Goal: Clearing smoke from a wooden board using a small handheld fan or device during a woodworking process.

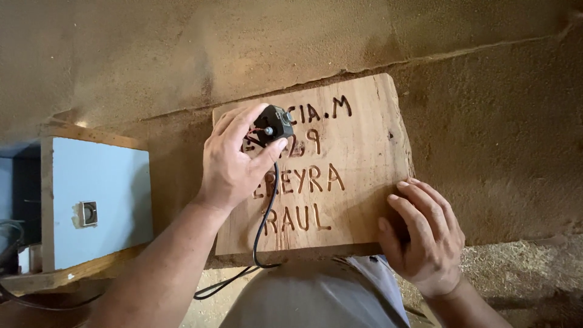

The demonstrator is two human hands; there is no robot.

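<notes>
Pale wood fills the middle of the frame: a rough-edged plank lies flat on a surface coated in fine tan sawdust, its face carved with rows of dark, burnt-looking letters and numerals. The left hand, at centre left, is closed around a small black power tool, thumb and fingers wrapped about its body, with the tool pressed down against the plank's upper left part among the lettering. A black cord runs from the tool down across the plank and off its lower edge, curving toward the lower left. The right hand, at lower right, lies open and flat on the plank's lower right corner, fingers spread over the edge and grasping nothing. At the left of the frame sits a light blue box with a small switch on its face, resting on a wooden ledge. Grey clothing of the person shows at the bottom centre.
</notes>
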